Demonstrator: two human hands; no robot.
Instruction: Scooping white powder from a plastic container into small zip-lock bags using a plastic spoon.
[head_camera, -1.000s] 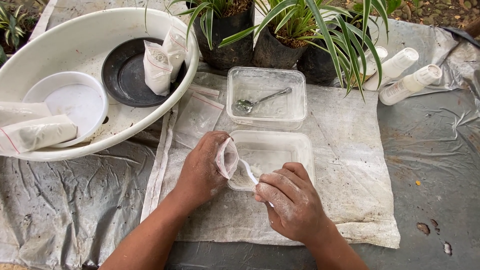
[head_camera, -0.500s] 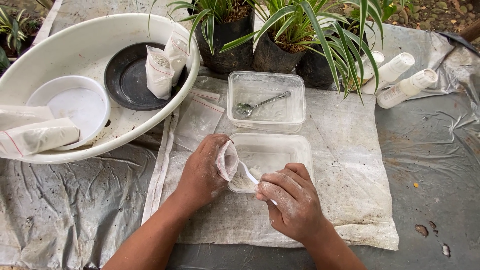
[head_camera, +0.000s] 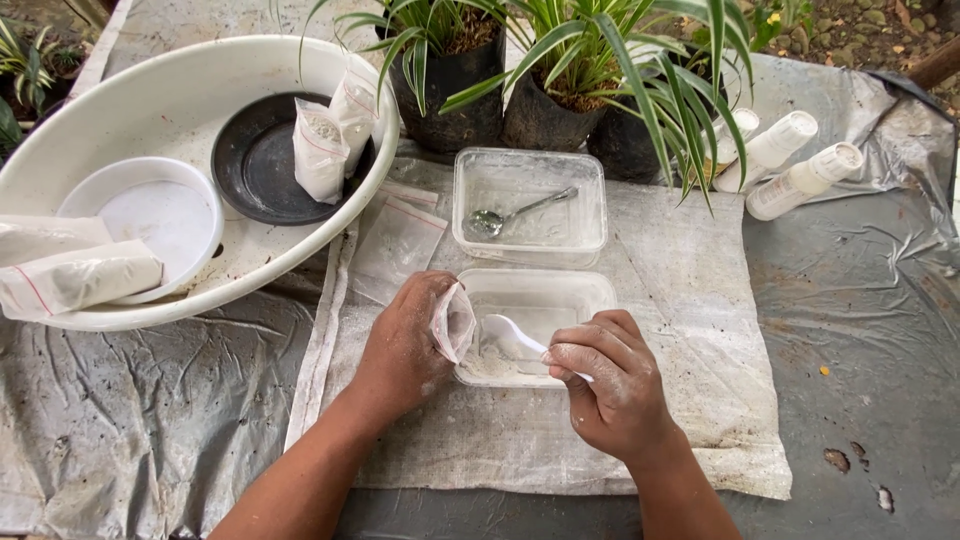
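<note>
Left hand curled around a small clear zip bag, fingers wrapped and pinching it so the open mouth tips toward the near clear tub. Right hand pinching the handle of a white plastic spoon, thumb and first fingers pressed together on it, rest of the fingers tucked in. Spoon bowl sitting just at the bag's mouth, right over the tub's left end. Bit of white powder piled in the tub's near-left corner, under the spoon.

Everything else, placed off that near tub:
- Straight behind it, touching or nearly so: a second clear tub with a metal spoon lying inside.
- Under both: a pale woven cloth, grey plastic sheet beneath that.
- Behind and left: flat empty zip bags on the cloth.
- Further left and back: big white basin holding a black saucer, two filled powder bags leaning on it, a white bowl, and more filled packets at the basin's left rim.
- Well behind: black pots with spider plants.
- Behind and right: white bottles lying on their sides.
</note>
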